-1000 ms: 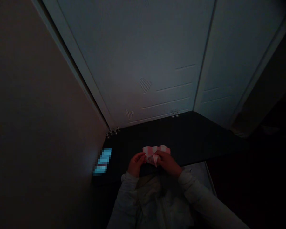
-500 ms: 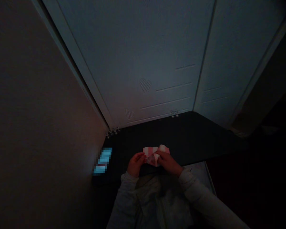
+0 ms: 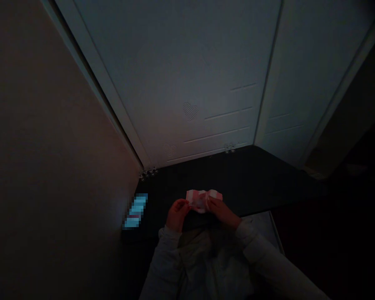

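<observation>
Between my hands is a small, soft-looking pink-and-white striped piece (image 3: 193,195), crumpled in the middle; in this dim light I cannot tell whether it is cloth or a wrapper. My left hand (image 3: 177,214) pinches its left edge between thumb and fingers. On the other side, my right hand (image 3: 222,212) is closed on the right part, with the thumb near the middle. Both hands are held just over the front of a dark tabletop (image 3: 253,179).
A lit, pixelated screen (image 3: 136,211) lies on the left of the tabletop by the wall (image 3: 65,166). Small shiny objects (image 3: 148,172) stand in the back left corner, and similar ones (image 3: 229,148) along the back edge. Behind rises a pale panel with embossed hearts (image 3: 190,111).
The middle of the striped piece has been spread flatter, and its lower part no longer hangs as low. My right thumb has shifted slightly; both hands stay in nearly the same place.
</observation>
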{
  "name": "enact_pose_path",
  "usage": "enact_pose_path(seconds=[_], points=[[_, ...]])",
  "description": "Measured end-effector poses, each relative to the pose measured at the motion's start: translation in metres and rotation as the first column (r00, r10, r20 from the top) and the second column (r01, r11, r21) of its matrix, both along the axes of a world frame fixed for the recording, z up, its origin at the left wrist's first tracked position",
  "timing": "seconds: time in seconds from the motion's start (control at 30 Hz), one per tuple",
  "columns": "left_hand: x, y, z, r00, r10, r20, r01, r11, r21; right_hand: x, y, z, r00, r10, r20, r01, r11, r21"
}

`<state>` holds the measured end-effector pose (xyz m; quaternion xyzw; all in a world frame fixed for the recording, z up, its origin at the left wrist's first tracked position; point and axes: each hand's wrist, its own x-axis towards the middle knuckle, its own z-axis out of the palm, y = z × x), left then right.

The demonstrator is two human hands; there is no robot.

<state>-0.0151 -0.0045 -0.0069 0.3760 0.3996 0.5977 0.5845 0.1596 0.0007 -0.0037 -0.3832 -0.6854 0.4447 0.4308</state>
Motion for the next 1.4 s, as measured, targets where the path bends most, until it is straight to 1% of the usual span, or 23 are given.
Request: enact_pose_path(seconds=[0.07,0.27,0.4,0.53,0.73,0.93,1.07,1.17,1.27,1.33,1.4], points=[[0.002,0.000,0.000,1.000,-0.019,-0.003,0.019,1.000,0.009,-0.001,-0.001,0.002,1.000,0.007,0.015,-0.008,1.000,0.026],[0.010,0.002,-0.007,0.994,-0.081,-0.067,0.084,0.996,0.043,-0.003,-0.002,0.004,0.991,-0.091,0.095,0.090,0.996,0.013],[0.011,0.004,-0.012,0.988,-0.127,-0.089,0.131,0.991,0.041,-0.003,-0.004,0.005,0.987,-0.107,0.116,0.104,0.994,0.034],[0.011,0.003,-0.011,0.977,-0.173,-0.125,0.175,0.985,0.000,-0.004,-0.004,0.005,0.983,-0.124,0.134,0.118,0.992,0.053],[0.011,0.003,-0.009,0.962,-0.215,-0.172,0.219,0.976,0.008,-0.004,-0.003,0.003,0.976,-0.171,0.136,0.159,0.983,0.092],[0.011,0.004,-0.009,0.943,-0.206,-0.262,0.215,0.977,0.004,-0.005,-0.003,0.003,0.985,-0.161,0.064,0.159,0.987,0.025],[0.013,0.000,-0.004,0.930,-0.206,-0.305,0.217,0.976,0.002,-0.005,-0.001,0.004,0.982,-0.187,-0.021,0.186,0.982,-0.006],[0.013,-0.003,0.001,0.898,-0.238,-0.369,0.257,0.966,0.002,-0.004,-0.001,0.006,0.975,-0.206,-0.086,0.206,0.978,-0.010],[0.016,-0.005,0.003,0.865,-0.247,-0.436,0.283,0.959,0.019,-0.004,0.000,0.006,0.964,-0.233,-0.130,0.229,0.972,-0.050],[0.019,-0.006,0.002,0.843,-0.208,-0.496,0.268,0.962,0.052,-0.004,0.002,0.005,0.955,-0.249,-0.165,0.235,0.967,-0.098],[0.023,-0.006,0.000,0.807,-0.115,-0.579,0.224,0.967,0.121,-0.006,0.005,0.002,0.936,-0.274,-0.220,0.243,0.957,-0.160]])
